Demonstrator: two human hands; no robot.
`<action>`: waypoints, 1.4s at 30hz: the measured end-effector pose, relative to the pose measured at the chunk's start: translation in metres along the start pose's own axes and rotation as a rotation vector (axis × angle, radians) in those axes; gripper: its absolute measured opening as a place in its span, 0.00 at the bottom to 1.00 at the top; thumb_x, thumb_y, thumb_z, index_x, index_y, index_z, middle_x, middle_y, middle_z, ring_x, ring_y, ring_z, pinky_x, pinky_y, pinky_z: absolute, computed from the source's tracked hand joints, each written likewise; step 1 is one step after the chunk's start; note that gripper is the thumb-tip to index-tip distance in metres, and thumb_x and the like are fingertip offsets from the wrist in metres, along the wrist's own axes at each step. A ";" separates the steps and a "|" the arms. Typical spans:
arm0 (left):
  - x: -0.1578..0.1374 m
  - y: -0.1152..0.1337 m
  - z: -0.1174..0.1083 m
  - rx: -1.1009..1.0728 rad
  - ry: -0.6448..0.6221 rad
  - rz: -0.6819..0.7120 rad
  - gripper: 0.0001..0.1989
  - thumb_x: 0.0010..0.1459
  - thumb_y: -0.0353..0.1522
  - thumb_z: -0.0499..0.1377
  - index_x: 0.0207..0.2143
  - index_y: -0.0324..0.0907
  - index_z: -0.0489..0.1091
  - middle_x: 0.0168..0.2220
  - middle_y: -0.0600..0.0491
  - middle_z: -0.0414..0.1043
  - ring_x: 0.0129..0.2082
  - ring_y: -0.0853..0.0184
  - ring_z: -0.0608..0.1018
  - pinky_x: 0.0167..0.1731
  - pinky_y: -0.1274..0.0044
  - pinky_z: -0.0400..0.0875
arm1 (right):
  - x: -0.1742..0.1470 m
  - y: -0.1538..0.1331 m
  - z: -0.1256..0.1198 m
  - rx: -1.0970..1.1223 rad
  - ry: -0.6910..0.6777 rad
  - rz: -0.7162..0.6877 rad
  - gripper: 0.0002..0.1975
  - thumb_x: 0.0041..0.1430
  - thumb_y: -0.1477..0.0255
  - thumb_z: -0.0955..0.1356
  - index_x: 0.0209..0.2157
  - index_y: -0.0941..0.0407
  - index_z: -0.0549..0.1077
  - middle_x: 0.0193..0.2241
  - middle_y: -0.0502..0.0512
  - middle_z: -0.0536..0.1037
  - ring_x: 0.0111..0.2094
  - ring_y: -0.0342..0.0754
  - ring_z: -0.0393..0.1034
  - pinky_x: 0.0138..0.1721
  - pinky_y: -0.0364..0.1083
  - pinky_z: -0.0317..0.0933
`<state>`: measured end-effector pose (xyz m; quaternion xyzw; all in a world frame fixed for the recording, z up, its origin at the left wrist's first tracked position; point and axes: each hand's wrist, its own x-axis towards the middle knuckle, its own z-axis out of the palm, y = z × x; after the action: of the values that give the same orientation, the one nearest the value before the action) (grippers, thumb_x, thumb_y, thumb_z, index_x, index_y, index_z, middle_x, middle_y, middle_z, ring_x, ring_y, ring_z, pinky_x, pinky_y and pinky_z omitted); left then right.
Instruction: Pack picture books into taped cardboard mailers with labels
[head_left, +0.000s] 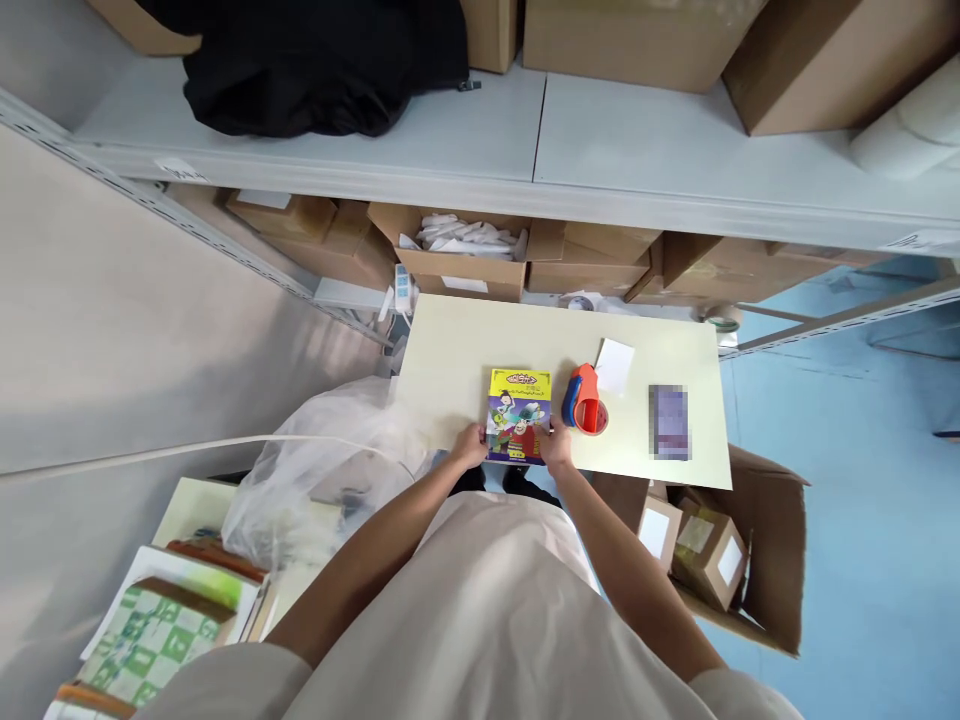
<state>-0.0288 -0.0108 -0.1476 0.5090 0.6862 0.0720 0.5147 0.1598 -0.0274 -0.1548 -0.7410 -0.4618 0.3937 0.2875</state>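
Note:
A colourful book (518, 415) with a yellow top and cartoon figures on its cover lies at the front edge of the pale table (465, 335). My left hand (471, 446) grips its lower left side, and my right hand (556, 445) grips its lower right side. Fingers of both hands are partly hidden at the book's edges. Just right of the book rests an orange and blue tape dispenser (584, 398) with a roll of tape. Behind the dispenser is a white slip of paper (615, 366). Farther right lies a blurred-out purple rectangular item (669, 422).
Shelving (420, 150) with cardboard boxes crosses the back, above and behind the table. An open carton (776, 550) holding small boxes stands at the lower right. Clear plastic wrap (322, 470) and stacked books (150, 640) sit at left. A pale cord (165, 455) crosses the left side.

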 end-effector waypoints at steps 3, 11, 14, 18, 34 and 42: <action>-0.003 0.001 0.009 0.098 0.042 -0.003 0.13 0.47 0.23 0.60 0.39 0.37 0.70 0.37 0.46 0.75 0.42 0.59 0.76 0.43 0.70 0.69 | 0.006 0.005 0.005 -0.024 0.005 0.073 0.17 0.53 0.66 0.61 0.42 0.59 0.72 0.36 0.62 0.78 0.37 0.55 0.72 0.40 0.53 0.67; -0.023 0.013 0.025 0.456 0.078 0.216 0.35 0.51 0.25 0.57 0.62 0.46 0.54 0.57 0.41 0.57 0.55 0.55 0.67 0.50 0.68 0.65 | -0.032 0.015 0.011 -0.353 0.029 0.116 0.33 0.53 0.68 0.63 0.60 0.61 0.54 0.62 0.72 0.51 0.63 0.66 0.46 0.57 0.62 0.50; -0.023 0.013 0.029 0.501 0.073 0.205 0.36 0.51 0.24 0.56 0.62 0.46 0.52 0.57 0.42 0.57 0.55 0.54 0.66 0.50 0.68 0.65 | -0.040 0.019 0.012 -0.354 0.002 0.141 0.39 0.53 0.68 0.63 0.63 0.64 0.45 0.63 0.74 0.49 0.64 0.64 0.44 0.57 0.61 0.50; -0.020 0.013 0.033 0.473 0.083 0.169 0.37 0.49 0.23 0.56 0.62 0.47 0.52 0.58 0.42 0.56 0.55 0.53 0.67 0.49 0.67 0.66 | -0.023 0.015 0.007 -0.266 -0.005 0.297 0.39 0.51 0.64 0.64 0.62 0.60 0.48 0.57 0.73 0.61 0.58 0.65 0.56 0.51 0.62 0.57; 0.005 0.029 0.045 0.244 0.010 0.299 0.39 0.45 0.19 0.56 0.61 0.42 0.55 0.59 0.42 0.56 0.62 0.55 0.58 0.60 0.64 0.55 | -0.006 -0.014 -0.043 0.032 0.086 0.234 0.10 0.50 0.62 0.65 0.29 0.53 0.62 0.29 0.53 0.76 0.29 0.49 0.70 0.30 0.46 0.62; -0.001 0.096 0.043 -0.213 -0.147 0.514 0.25 0.62 0.34 0.46 0.61 0.41 0.56 0.58 0.43 0.59 0.61 0.58 0.59 0.60 0.68 0.56 | -0.005 -0.050 -0.055 0.063 0.109 0.090 0.18 0.50 0.61 0.68 0.39 0.56 0.63 0.36 0.59 0.74 0.34 0.50 0.68 0.35 0.49 0.64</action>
<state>0.0648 0.0158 -0.1070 0.6132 0.4843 0.2346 0.5783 0.1826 -0.0147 -0.0848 -0.7718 -0.3991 0.3795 0.3178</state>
